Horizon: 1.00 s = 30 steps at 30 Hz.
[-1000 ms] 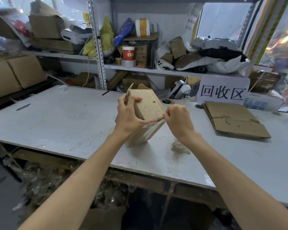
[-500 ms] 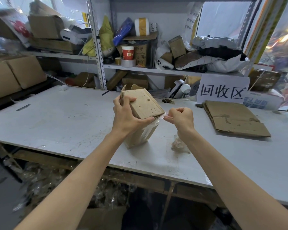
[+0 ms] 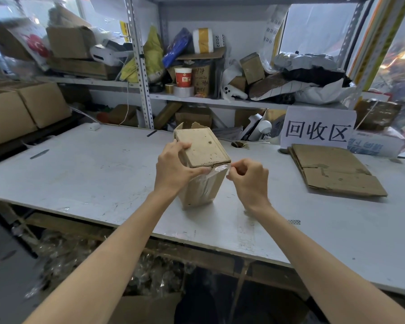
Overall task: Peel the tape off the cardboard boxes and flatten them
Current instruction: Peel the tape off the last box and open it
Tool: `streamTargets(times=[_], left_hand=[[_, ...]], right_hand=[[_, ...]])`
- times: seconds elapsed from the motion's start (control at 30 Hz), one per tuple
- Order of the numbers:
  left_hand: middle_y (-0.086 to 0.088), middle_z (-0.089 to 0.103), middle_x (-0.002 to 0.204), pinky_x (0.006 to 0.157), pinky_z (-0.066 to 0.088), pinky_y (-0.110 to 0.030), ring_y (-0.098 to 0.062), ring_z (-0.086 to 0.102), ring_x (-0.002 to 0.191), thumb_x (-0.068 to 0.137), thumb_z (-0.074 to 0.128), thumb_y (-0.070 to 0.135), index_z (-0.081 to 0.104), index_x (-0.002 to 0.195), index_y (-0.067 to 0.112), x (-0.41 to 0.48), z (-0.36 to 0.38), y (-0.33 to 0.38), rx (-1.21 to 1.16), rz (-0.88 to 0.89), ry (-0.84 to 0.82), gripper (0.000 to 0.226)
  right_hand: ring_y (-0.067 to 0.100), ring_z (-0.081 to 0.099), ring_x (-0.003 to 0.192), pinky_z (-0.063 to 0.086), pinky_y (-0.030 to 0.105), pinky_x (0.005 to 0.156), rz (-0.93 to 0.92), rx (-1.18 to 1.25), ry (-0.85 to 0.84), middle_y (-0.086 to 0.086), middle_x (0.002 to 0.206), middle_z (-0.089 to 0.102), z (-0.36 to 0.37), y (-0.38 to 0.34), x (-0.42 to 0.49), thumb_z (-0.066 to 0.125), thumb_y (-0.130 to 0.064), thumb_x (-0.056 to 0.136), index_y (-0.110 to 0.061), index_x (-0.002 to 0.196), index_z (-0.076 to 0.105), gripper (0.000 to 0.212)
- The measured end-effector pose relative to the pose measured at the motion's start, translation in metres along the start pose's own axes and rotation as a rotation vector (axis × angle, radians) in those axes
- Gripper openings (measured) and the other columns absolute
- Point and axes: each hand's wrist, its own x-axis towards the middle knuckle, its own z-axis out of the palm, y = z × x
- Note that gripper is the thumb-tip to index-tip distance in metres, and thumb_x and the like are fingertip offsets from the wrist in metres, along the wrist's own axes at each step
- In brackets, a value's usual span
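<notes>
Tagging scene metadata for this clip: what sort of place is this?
Probably a parcel or warehouse back room with a cardboard recycling bench. A paper sign reads 回收区 (recycling area), flattened cardboard lies in front of it on the worktable, and metal shelving holds boxes and tape rolls.

- This is a parcel storeroom with a recycling corner.
- A white paper sign [image 3: 318, 130] propped at the back of the tabletop [image 3: 84, 174] reads "回收区", meaning recycling area.
- Flattened cardboard sheets [image 3: 332, 169] lie stacked just in front of the sign.
- Perforated metal shelving [image 3: 139, 66] behind the tabletop holds worn shelf boxes [image 3: 70, 42], tape rolls [image 3: 184, 91], grey mailer bags [image 3: 309, 64] and a paper cup [image 3: 182, 77].
- Brown cartons [image 3: 21, 108] stand stacked at the left.
- The tabletop is scuffed and stained, and crumpled clear plastic [image 3: 63, 256] is heaped under it.
</notes>
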Motion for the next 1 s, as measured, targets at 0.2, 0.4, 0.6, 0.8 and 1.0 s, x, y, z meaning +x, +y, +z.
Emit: streamTargets(times=[0.2, 0.4, 0.6, 0.8, 1.0], left_hand=[[-0.009, 0.061, 0.122, 0.087, 0.048, -0.021, -0.010, 0.053, 0.108, 0.055, 0.092, 0.043, 0.062, 0.124, 0.008, -0.004, 0.001, -0.008, -0.033, -0.084, 0.017, 0.083], [-0.013, 0.061, 0.125, 0.093, 0.054, -0.032, -0.022, 0.057, 0.116, 0.057, 0.092, 0.040, 0.061, 0.126, 0.004, -0.001, 0.002, -0.005, -0.048, -0.107, 0.001, 0.083], [-0.014, 0.059, 0.129, 0.093, 0.055, -0.038, -0.024, 0.057, 0.120, 0.058, 0.091, 0.037, 0.060, 0.128, 0.003, 0.003, 0.004, -0.009, -0.076, -0.148, -0.006, 0.083], [-0.013, 0.057, 0.133, 0.091, 0.057, -0.040, -0.026, 0.054, 0.124, 0.058, 0.092, 0.036, 0.061, 0.129, 0.006, 0.004, 0.003, -0.010, -0.067, -0.187, -0.017, 0.083], [-0.012, 0.055, 0.137, 0.088, 0.058, -0.040, -0.027, 0.055, 0.123, 0.058, 0.091, 0.040, 0.060, 0.131, 0.008, 0.008, 0.002, -0.008, -0.059, -0.243, -0.039, 0.086]], right_hand=[[0.015, 0.069, 0.070, 0.059, 0.037, 0.070, -0.049, 0.024, -0.004, 0.005, 0.075, 0.072, 0.002, -0.001, -0.004, 0.066, -0.006, 0.085, -0.008, 0.087, 0.073, 0.008], [0.017, 0.071, 0.068, 0.061, 0.038, 0.068, -0.049, 0.085, -0.118, 0.010, 0.077, 0.073, -0.005, -0.001, 0.000, 0.063, 0.002, 0.085, -0.004, 0.089, 0.073, 0.012], [0.019, 0.071, 0.065, 0.060, 0.039, 0.067, -0.158, 0.038, -0.230, 0.009, 0.074, 0.072, -0.004, -0.006, 0.002, 0.060, 0.005, 0.085, -0.002, 0.085, 0.072, 0.014], [0.022, 0.070, 0.061, 0.060, 0.040, 0.064, -0.182, 0.008, -0.347, 0.009, 0.066, 0.070, -0.011, -0.005, 0.012, 0.058, 0.010, 0.081, -0.003, 0.073, 0.069, 0.019], [0.022, 0.068, 0.067, 0.058, 0.039, 0.066, -0.168, -0.010, -0.261, 0.007, 0.071, 0.069, -0.013, -0.007, 0.013, 0.064, -0.002, 0.083, -0.006, 0.080, 0.068, 0.006]])
